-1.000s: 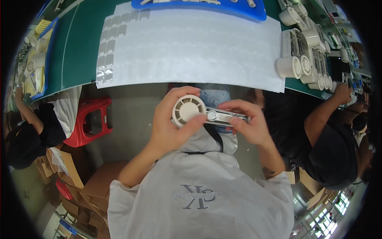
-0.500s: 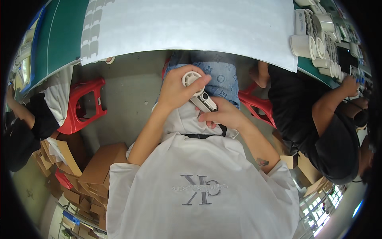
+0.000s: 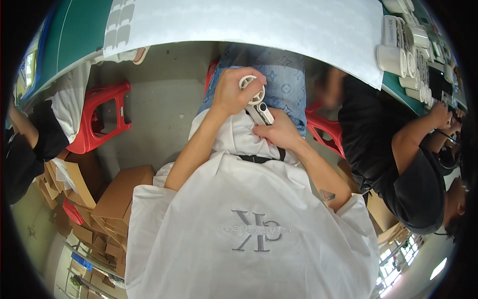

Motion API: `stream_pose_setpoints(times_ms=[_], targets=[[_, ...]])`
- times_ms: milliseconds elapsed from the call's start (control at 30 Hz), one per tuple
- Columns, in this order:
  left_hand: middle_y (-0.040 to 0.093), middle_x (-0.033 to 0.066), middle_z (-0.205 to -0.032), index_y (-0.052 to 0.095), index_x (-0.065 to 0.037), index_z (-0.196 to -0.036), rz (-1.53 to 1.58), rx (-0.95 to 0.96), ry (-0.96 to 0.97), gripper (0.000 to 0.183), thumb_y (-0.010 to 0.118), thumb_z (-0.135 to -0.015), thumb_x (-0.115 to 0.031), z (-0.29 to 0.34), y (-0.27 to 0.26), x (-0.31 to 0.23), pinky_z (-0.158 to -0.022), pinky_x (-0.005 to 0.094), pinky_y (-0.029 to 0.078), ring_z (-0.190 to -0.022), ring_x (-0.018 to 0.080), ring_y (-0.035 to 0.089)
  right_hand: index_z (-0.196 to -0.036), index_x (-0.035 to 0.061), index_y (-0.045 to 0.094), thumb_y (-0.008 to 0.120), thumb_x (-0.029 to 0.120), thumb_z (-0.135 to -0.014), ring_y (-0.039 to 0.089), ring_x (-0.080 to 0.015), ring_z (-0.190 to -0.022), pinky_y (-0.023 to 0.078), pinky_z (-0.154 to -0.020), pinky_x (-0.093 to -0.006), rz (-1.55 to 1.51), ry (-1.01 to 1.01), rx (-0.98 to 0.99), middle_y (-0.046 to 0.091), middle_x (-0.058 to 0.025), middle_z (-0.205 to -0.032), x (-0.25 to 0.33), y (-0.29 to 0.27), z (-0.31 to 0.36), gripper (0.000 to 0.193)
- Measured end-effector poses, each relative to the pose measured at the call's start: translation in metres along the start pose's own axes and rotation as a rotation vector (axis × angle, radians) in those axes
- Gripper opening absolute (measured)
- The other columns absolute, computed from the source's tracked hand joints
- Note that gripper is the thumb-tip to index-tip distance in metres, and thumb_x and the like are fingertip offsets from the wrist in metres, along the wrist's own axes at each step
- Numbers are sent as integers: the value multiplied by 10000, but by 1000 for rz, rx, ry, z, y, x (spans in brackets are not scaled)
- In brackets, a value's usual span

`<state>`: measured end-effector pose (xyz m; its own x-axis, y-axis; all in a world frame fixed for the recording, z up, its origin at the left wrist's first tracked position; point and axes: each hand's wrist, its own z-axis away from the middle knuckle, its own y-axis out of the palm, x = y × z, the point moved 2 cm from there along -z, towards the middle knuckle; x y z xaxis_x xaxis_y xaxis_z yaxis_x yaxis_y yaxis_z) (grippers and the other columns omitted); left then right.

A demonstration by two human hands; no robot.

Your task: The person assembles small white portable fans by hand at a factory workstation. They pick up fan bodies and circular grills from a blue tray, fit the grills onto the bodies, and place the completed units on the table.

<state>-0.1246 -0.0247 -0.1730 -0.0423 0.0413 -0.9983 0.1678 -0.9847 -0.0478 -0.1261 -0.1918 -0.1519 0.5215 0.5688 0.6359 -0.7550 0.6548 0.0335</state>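
Observation:
Over my lap I hold a white handheld fan [image 3: 262, 115] with a round, spoked head and a short handle that has a dark opening near the top. My left hand [image 3: 232, 92] is closed around the round head, the thumb lying across its rim. Lower down, my right hand [image 3: 282, 130] grips the bottom end of the handle between thumb and fingers. Some of its fingertips are hidden behind the handle. The fan tilts, its head up and to the left of its handle.
A table with a white sheet [image 3: 239, 25] lies ahead. Several white fan units [image 3: 393, 60] stand at its right end. Beside me are red stools [image 3: 102, 117] and cardboard boxes [image 3: 122, 197]. A person in black [image 3: 378, 124] sits close on the right, another person [image 3: 55, 124] on the left.
The whole view has shifted a little, and my hands with the fan appear slightly higher and farther right. Both hands keep their hold. The right-hand person's near arm is blurred by motion.

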Motion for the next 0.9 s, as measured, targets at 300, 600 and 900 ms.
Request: stream_pose_setpoints(times_ms=[300,600,900], targets=[[677,107,-697,690,-3,-796,-9,-273,74,233,582,-869,-195,18,0,-6,-572,279,483,-641,159,657,-886,-5,641,691,114,-700,548,-116,-565,441,-532,-292,16,-2,-74,612,-41,-678,-1,7,7,227],[615,166,-1126,653,-27,-1011,-17,143,370,392,786,-660,-138,15,-47,-161,-849,330,473,-1003,259,600,-1060,44,632,718,141,-685,658,-347,-827,512,-701,-380,564,-603,-116,676,-174,-869,118,-29,83,397],[576,105,-1220,638,-70,-1108,-615,216,640,503,811,-637,-30,-111,-62,-206,-950,377,462,-1146,299,544,-1205,69,572,764,215,-723,592,-315,-912,487,-763,-403,925,-1017,-588,588,-120,-1050,219,-98,45,539]])
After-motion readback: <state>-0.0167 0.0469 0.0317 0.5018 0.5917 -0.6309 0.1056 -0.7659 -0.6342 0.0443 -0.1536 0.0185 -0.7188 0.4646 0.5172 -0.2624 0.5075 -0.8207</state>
